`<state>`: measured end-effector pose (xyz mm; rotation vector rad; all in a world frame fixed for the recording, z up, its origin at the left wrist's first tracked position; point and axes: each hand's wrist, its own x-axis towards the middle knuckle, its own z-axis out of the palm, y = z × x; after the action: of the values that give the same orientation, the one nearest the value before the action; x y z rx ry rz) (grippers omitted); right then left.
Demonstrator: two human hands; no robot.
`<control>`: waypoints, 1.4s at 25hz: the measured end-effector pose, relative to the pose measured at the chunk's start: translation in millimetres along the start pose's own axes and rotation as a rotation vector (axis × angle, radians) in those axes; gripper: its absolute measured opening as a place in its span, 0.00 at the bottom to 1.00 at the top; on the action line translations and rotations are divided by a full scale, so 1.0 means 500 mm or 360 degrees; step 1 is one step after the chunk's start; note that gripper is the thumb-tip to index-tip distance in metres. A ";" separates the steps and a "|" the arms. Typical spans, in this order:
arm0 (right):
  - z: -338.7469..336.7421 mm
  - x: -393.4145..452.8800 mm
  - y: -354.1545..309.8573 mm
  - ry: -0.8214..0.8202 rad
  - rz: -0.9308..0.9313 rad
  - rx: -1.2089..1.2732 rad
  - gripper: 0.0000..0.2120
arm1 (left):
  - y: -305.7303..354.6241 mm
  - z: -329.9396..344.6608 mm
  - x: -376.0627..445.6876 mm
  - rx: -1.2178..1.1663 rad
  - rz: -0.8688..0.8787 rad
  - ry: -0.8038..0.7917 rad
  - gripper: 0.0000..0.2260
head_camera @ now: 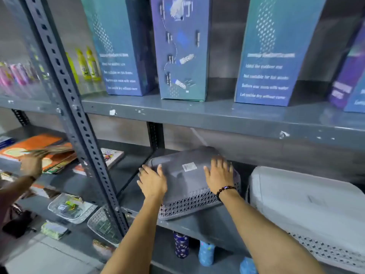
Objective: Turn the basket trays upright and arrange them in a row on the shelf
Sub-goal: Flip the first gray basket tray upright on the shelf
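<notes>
A grey basket tray lies upside down on the middle shelf, its flat bottom with a white sticker facing up and its perforated wall toward me. My left hand rests flat on its left side, fingers spread. My right hand, with a bead bracelet at the wrist, lies flat on its right top. Neither hand is closed around the tray. To the right a white basket tray also lies upside down on the same shelf.
Tall blue boxes stand on the shelf above. A perforated steel upright divides the rack. Left of it are books, small white baskets and another person's hand. Bottles stand on the shelf below.
</notes>
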<state>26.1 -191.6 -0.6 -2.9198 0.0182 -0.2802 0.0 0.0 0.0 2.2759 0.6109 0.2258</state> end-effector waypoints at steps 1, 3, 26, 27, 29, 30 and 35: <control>0.005 0.027 -0.001 -0.0005 0.0083 -0.0006 0.26 | 0.000 0.009 0.031 -0.0044 -0.0157 -0.0017 0.31; 0.019 0.079 0.005 -0.0015 0.0215 0.0012 0.26 | 0.000 0.026 0.085 -0.0112 -0.0393 -0.0103 0.31; -0.106 0.065 -0.029 0.1067 0.1389 0.1884 0.25 | 0.102 -0.092 0.209 -0.1629 -0.0263 -0.0329 0.31; -0.110 0.040 -0.036 0.1134 0.1450 0.2068 0.24 | 0.083 -0.094 0.213 -0.1758 -0.0253 -0.0427 0.34; -0.105 -0.013 -0.044 0.1090 0.1535 0.2357 0.25 | 0.041 -0.098 0.204 -0.1816 -0.0274 -0.0559 0.33; -0.099 -0.039 -0.045 0.1018 0.1540 0.2466 0.29 | 0.019 -0.098 0.198 -0.1802 -0.0308 -0.0616 0.31; -0.046 -0.112 -0.028 0.0588 0.1558 0.2332 0.38 | -0.078 -0.099 0.154 -0.1417 -0.0468 -0.0635 0.19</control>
<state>-33.2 -181.1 14.0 -1.1666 0.8389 -0.3907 36.2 92.6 5.0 1.3017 0.4866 -0.0959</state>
